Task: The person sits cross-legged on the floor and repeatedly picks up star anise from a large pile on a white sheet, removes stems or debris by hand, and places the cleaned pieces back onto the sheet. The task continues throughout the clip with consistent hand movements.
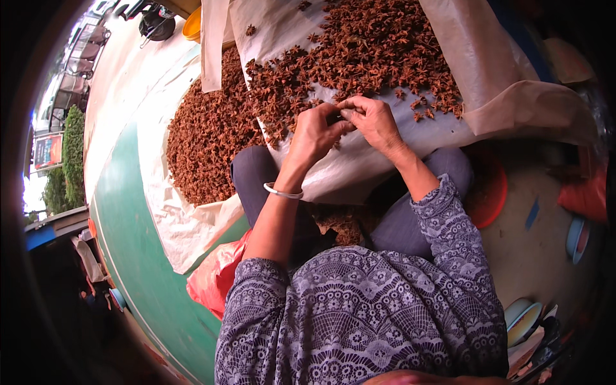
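My left hand [316,130], with a pale bangle on its wrist, meets my right hand [374,121] over the near edge of a pile of dried star anise [380,48]. Thumbs and forefingers of both are bent together, fingertips touching or nearly so. Whatever may be pinched between them is too small and hidden to make out. Under the hands lies a whitish plastic sheet [414,127], sloping down over my lap between my knees. A few loose star anise pods [423,108] are scattered on it to the right of my right hand.
At the left, a larger heap of star anise [207,149] rests on a pale sheet [168,231] on the green floor [125,192]. A red plastic bag [219,274] sits by my left elbow. Beside my right knee is a red basin [493,192]; blue basins [575,240] stand farther right.
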`<state>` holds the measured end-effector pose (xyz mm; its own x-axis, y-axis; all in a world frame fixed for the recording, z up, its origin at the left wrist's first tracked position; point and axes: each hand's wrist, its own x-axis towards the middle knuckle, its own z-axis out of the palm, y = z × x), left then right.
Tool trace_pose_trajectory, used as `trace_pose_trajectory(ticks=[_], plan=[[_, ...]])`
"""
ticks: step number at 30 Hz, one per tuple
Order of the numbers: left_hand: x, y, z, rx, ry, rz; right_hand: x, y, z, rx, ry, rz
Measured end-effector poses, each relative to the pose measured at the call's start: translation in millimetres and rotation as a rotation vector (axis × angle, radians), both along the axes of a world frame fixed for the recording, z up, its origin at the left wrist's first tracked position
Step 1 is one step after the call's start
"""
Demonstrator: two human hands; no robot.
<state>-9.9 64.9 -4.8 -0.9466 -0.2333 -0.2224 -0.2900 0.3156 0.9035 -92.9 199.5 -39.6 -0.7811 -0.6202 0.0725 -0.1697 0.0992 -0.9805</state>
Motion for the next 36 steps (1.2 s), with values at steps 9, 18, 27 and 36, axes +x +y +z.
trace_pose_trajectory(ticks=[9,18,27,36], plan=[[14.9,11.0,7.6,-0.666,0.598,-0.117,-10.2,4.4,-2.2,-0.291,-0.748,0.004],[59.1,-39.0,-16.1,-0.369,0.125,0.27,23.7,-9.8,-21.7,0.237,0.5,0.288],[82.2,-5.2,-38.1,-0.17,0.053,0.055,39.5,-14.1,-27.2,0.169,0.568,0.176],[39.8,-17.6,-71.4,-0.722,0.242,-0.073,38.3,-21.3,-39.3,0.191,0.662,0.09]])
